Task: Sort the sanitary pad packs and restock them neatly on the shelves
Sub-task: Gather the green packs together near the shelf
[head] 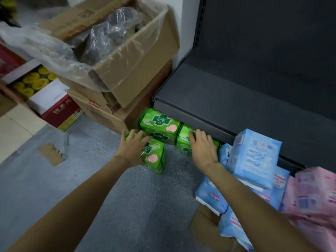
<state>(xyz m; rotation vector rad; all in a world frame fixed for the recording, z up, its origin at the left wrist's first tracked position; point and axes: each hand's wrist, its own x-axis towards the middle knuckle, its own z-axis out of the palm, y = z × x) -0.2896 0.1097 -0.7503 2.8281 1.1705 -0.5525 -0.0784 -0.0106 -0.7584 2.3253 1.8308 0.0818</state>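
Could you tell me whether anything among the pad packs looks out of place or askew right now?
Yes. One green plastic-wrapped pad pack stands tilted on the grey floor under the left hand, apart from the green packs tucked below the dark metal shelf. The light blue pad packs lie in a loose, leaning heap.

Lighting: dim, even, soft shadows. Glare: on plastic liner [54, 50]. Blur: pink packs [312, 200] at right edge. Distortion: wide-angle bending at edges.

Green pad packs [160, 127] on floor under shelf [227, 99]; blue packs [254, 160] piled right.
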